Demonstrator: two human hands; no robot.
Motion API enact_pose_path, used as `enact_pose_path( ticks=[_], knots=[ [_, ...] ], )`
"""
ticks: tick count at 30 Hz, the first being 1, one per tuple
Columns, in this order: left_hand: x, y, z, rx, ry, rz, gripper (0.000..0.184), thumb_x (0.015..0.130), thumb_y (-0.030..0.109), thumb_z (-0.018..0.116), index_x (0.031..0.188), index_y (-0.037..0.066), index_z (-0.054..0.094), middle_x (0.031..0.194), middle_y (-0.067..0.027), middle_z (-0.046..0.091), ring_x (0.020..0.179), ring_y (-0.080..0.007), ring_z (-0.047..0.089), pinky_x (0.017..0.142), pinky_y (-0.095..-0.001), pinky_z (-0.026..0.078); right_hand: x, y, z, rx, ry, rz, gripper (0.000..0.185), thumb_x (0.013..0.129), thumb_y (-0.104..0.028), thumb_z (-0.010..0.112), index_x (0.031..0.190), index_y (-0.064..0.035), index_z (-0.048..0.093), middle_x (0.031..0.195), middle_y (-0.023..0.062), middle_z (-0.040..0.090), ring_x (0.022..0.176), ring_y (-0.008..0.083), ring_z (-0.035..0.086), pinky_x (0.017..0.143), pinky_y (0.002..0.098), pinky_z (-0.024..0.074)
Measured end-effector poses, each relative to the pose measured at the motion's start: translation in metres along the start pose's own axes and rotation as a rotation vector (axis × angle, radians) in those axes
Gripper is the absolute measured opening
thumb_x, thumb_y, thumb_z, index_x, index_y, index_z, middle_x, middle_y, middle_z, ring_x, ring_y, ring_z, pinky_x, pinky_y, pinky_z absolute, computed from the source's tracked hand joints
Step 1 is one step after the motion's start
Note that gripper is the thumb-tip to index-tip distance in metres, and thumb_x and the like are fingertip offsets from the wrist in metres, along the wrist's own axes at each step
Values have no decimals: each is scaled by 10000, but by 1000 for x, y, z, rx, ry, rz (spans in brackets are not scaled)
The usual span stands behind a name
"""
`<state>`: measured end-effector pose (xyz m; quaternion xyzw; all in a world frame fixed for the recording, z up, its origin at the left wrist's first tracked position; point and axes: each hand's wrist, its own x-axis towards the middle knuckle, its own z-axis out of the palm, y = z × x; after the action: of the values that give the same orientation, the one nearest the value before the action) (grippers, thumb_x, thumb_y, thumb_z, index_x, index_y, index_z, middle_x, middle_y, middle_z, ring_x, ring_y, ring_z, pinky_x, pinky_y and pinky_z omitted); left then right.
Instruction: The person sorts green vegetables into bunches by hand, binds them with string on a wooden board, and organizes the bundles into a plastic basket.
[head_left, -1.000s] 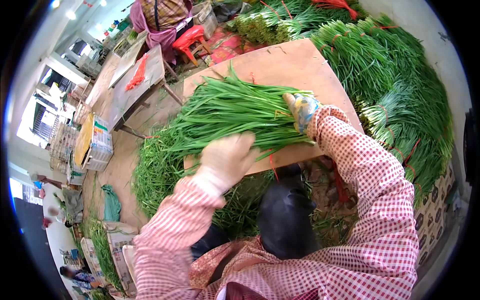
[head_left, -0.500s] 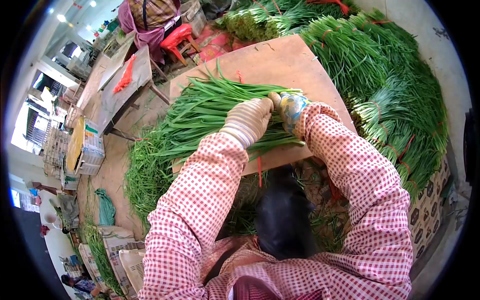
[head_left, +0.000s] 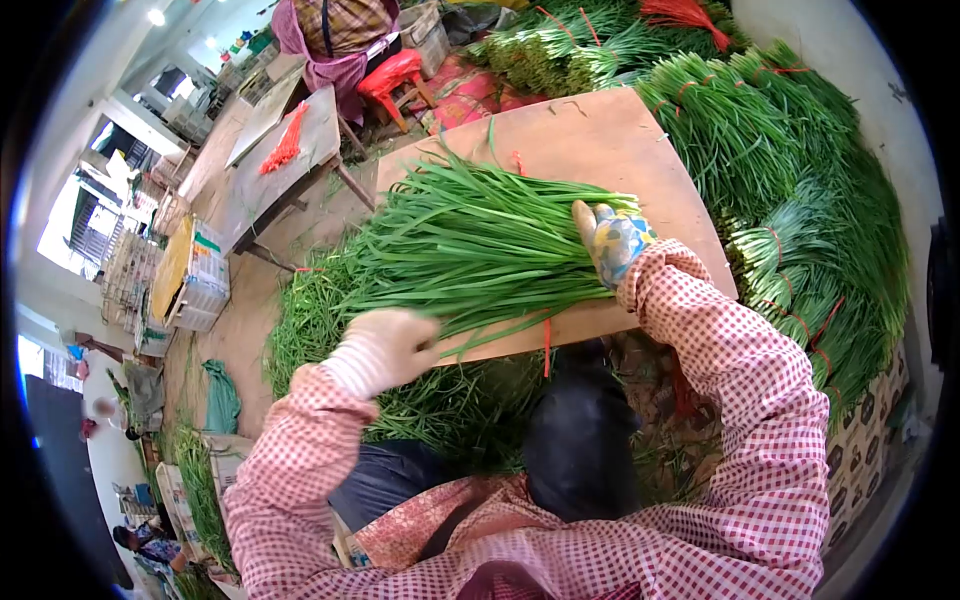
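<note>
A large loose bundle of long green leafy stalks point(head_left: 480, 235) lies across the wooden board, its pale cut ends to the right. My right hand point(head_left: 612, 240), in a blue and yellow patterned glove, is pressed round the stalks near those ends. My left hand point(head_left: 395, 345), in a pale striped glove, hangs over the board's near left edge, just below the leaves; it is blurred, with its fingers curled, and anything in it cannot be made out. Red ties point(head_left: 547, 345) hang at the board's front edge, and another shows behind the bundle.
Tied green bundles point(head_left: 800, 220) are piled right of the board point(head_left: 560, 130). Loose greens point(head_left: 300, 320) cover the floor at its left. A second table point(head_left: 270, 190) holds red ties point(head_left: 288, 140). A person point(head_left: 345, 30) is near a red stool point(head_left: 392, 78); another person point(head_left: 150, 545) is at lower left.
My left hand went to the stalks beside my right hand, then moved back left and toward me, off the bundle. My right hand has stayed at the cut ends.
</note>
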<state>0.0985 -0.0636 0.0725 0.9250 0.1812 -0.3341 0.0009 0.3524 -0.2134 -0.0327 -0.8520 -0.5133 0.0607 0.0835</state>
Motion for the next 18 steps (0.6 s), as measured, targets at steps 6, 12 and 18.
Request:
enact_pose_path(
  ticks=[6, 12, 18],
  knots=[
    [91, 53, -28, 73, 1019, 251, 975, 597, 570, 766, 1364, 95, 395, 1380, -191, 424, 1320, -326, 357, 1096, -455, 248, -9, 4, -14, 11, -32, -95, 510, 895, -102, 409, 1394, -45, 318, 1250, 235, 498, 1127, 395, 517, 957, 411, 435],
    [148, 50, -20, -202, 574, 158, 1353, 430, 602, 831, 1465, 48, 159, 1445, -206, 314, 1379, -333, 241, 1131, -465, 150, 15, 19, -25, 143, -156, -28, 493, 916, -346, 499, 1306, -48, 454, 1194, 209, 568, 1113, 360, 545, 917, 397, 462],
    [143, 55, -9, -198, 622, 73, 1383, 429, 595, 834, 1476, 57, 108, 1432, -207, 312, 1366, -333, 253, 1129, -472, 138, 10, 48, -88, 519, -500, -55, 832, 712, -229, 761, 1398, -59, 321, 1328, 187, 481, 1225, 311, 478, 1028, 424, 417]
  ],
)
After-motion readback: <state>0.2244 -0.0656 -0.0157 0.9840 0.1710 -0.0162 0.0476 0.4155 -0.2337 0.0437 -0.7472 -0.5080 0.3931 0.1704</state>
